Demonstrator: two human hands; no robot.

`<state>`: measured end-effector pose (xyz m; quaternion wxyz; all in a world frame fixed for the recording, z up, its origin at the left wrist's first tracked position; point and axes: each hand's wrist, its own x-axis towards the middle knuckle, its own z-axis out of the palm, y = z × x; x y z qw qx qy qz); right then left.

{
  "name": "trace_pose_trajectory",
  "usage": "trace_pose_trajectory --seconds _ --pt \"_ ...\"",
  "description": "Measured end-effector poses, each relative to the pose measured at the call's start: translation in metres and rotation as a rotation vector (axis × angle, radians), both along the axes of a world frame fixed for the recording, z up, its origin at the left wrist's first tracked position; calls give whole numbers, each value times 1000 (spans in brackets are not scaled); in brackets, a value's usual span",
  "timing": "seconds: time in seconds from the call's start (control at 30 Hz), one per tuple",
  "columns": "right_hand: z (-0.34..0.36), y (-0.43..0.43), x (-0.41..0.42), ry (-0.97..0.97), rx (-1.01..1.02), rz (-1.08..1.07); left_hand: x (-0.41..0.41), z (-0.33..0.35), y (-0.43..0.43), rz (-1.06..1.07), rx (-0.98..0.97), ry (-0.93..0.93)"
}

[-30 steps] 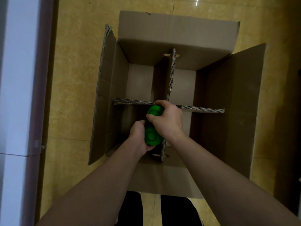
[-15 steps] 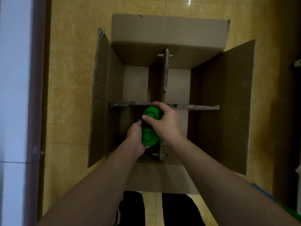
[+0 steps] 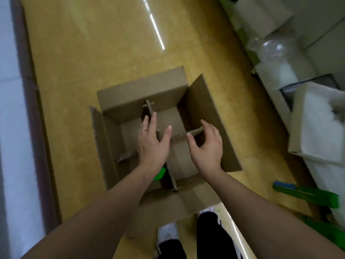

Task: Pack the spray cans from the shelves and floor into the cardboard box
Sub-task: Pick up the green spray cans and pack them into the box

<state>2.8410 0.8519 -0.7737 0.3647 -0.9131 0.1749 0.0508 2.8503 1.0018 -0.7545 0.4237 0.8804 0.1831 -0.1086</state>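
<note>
The left hand and right hand hover over the open cardboard box on the floor, fingers released and holding nothing. One green spray can sits in the near-left compartment. That placing looks finished; the likely next move is a reach right for the green cans on the floor.

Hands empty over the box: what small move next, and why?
Probably reach the right hand toward the green spray cans on the floor at right: it and the left hand are open, and a green cap already shows in the box.
</note>
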Motion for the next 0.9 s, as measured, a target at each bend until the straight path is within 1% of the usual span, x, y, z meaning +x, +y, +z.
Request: trace_pose_trajectory --seconds 0.1,0.23,0.37,0.43,0.6,0.77,0.9 --pt "53 -45 -7 -98 -18 -134 12 46 -33 -197 0 -75" --pt "148 -122 -31 -133 -95 -284 24 139 -110 -445 22 -134" --pt "250 -199 -78 -159 -188 -429 10 241 -197 -676 6 -301" --pt "292 -234 -112 -160 -209 -498 -10 287 -240 -781 -17 -346" --pt "379 -304 -226 -180 -269 -699 -89 371 -334 -959 -79 -427" --pt "436 -365 -362 -217 -334 -888 -197 431 -412 -1164 -95 -511" --pt "478 -398 -472 -235 -372 -1004 -293 470 -460 -1298 -108 -555"
